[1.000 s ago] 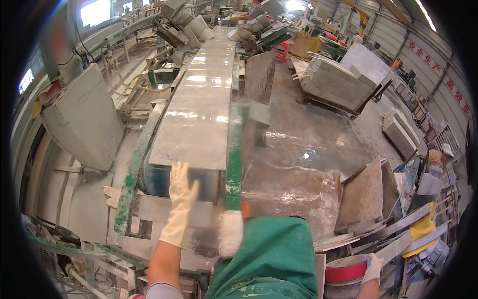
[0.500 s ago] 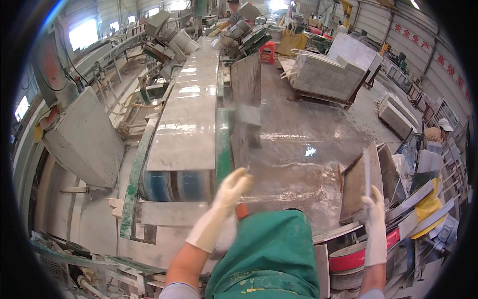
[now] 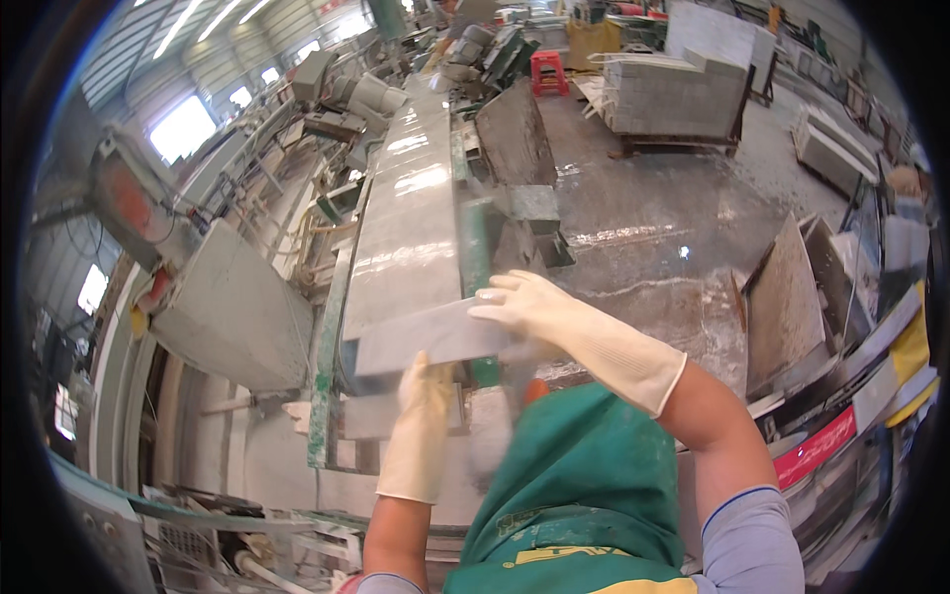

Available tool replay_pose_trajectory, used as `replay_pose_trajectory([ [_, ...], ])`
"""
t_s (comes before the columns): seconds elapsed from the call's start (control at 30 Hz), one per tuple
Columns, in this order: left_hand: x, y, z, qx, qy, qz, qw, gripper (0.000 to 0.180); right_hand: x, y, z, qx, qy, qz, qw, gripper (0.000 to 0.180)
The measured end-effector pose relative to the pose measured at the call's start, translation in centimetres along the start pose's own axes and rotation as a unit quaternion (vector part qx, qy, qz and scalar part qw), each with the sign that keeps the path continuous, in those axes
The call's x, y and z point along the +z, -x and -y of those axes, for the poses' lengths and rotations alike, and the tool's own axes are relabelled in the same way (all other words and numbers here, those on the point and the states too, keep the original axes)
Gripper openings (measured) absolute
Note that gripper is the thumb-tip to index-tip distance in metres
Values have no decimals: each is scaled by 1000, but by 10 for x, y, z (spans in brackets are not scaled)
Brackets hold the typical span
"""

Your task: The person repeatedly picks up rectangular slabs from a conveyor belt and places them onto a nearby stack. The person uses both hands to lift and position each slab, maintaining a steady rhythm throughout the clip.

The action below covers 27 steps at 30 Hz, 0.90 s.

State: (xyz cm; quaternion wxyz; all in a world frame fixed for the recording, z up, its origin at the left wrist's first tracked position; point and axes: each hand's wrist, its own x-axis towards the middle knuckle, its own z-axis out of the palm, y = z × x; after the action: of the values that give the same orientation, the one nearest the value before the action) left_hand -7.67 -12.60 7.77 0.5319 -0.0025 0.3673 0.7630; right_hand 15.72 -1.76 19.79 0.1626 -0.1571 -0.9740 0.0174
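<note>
A flat grey stone slab (image 3: 427, 339), long and narrow, is held level over the near end of the conveyor belt (image 3: 411, 233). My left hand (image 3: 424, 391), in a cream rubber glove, grips its near edge from below, its fingers partly smeared by motion. My right hand (image 3: 524, 302), gloved the same way, has its fingers over the slab's right end. The slab covers most of the belt's end roller, and whether it touches the belt I cannot tell. A wet sheen lies on the belt farther along.
A green frame rail (image 3: 478, 257) runs along the belt's right side. A large pale box-shaped housing (image 3: 233, 307) stands at left. Stacked slabs (image 3: 673, 94) rest on a pallet across the wet floor. Brown boards (image 3: 787, 307) lean at right near a red-marked strip (image 3: 813, 450).
My right hand has swung from the far right across to the belt, bringing the slab from upright to flat. My left hand, empty before, now grips it too. The view has turned.
</note>
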Motion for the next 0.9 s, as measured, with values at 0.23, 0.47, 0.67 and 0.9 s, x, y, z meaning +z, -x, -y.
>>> replay_pose_trajectory([
  [0.23, -72, -62, -57, 48, -37, -108, 992, 40, -2, 162, -86, 246, 67, -2, 967, 61],
  [0.47, -84, -87, -40, 66, -86, -126, 986, 31, -35, 479, -51, 619, 191, -60, 759, 52],
  [0.67, -87, -87, -29, 90, -100, -114, 984, 34, -46, 656, 35, 794, 254, -113, 541, 53],
  [0.9, -79, -88, -28, 84, -92, -139, 982, 32, -10, 637, 47, 838, 337, 43, 428, 55],
])
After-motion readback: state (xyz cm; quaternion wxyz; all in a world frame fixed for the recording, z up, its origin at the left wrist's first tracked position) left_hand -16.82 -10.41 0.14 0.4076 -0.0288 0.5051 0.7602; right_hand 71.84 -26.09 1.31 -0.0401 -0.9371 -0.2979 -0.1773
